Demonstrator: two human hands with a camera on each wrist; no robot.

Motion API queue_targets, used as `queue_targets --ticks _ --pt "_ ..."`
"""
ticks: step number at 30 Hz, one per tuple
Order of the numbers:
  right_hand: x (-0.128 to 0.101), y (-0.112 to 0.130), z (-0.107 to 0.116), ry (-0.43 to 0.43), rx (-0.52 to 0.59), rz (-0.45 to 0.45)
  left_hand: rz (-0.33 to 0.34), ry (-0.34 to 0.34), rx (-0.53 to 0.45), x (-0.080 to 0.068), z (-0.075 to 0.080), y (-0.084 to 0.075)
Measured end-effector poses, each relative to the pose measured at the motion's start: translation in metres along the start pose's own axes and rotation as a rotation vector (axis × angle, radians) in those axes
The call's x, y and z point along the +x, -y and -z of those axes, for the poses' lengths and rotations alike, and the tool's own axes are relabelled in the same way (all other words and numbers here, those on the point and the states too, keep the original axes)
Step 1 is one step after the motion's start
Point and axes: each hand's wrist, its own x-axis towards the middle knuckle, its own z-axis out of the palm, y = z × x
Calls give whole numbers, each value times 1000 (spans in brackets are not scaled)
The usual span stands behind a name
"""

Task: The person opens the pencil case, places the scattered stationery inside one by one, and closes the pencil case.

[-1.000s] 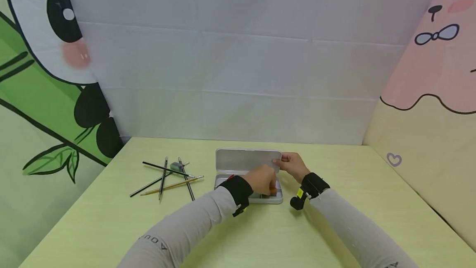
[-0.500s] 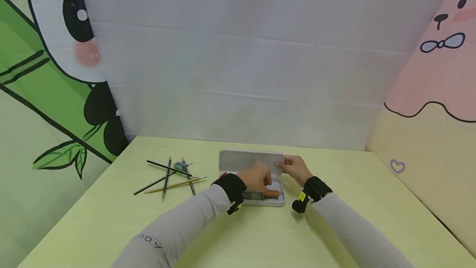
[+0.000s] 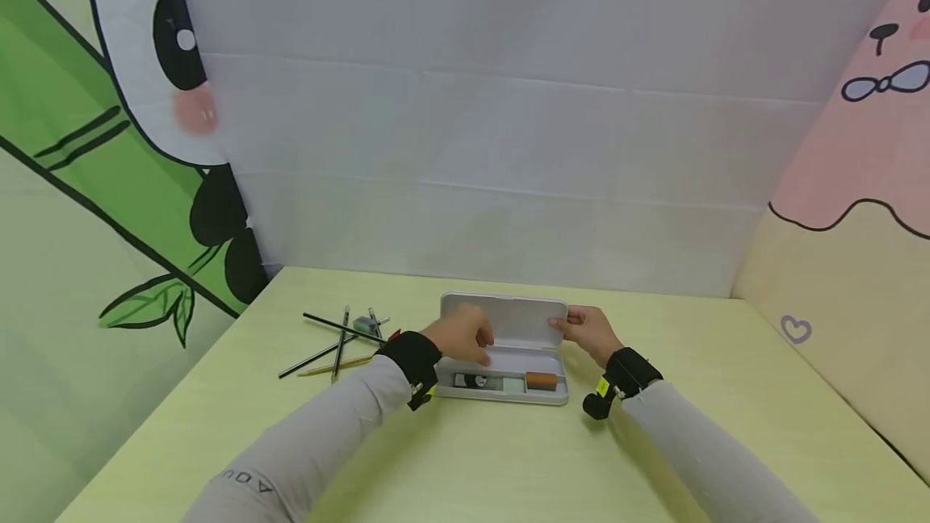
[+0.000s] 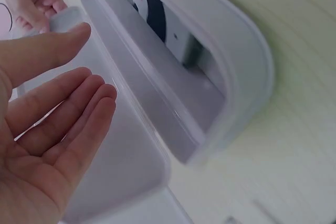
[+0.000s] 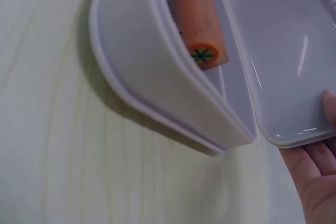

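A white pencil case (image 3: 501, 400) stands on the table with its lid (image 3: 523, 321) raised. My right hand (image 3: 590, 335) pinches the lid's right edge, thumb inside and fingers behind in the right wrist view. My left hand (image 3: 459, 335) hovers over the left part of the case, fingers loosely bent and holding nothing. In the case's front compartment lie an orange carrot-like block (image 3: 541, 380), its end marked with a green star pattern, and a black-and-white panda-patterned piece (image 4: 152, 11). A pale greenish piece (image 3: 513, 384) sits between them.
Left of the case, several pencils (image 3: 320, 359) lie crossed on the pale yellow table (image 3: 465, 466), partly hidden by the left wrist. A grey-green lump (image 3: 366, 324) rests among them. A white sheet hangs behind the table, with printed cartoon walls at both sides.
My left hand has let go of the orange block in the front compartment and moved left, uncovering the things there. The right hand keeps holding the lid. The head view has shifted slightly left.
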Motion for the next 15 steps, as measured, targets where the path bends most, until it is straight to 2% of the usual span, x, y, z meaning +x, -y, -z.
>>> queue_targets --ticks 4,8,15 --pt "-8 -1 -4 -8 9 -10 32 -13 -21 -16 8 11" --pt "-15 -2 -8 -25 13 -19 31 -35 1 -27 15 23" --pt "-26 0 -18 -46 8 -19 28 -56 14 -49 31 54"
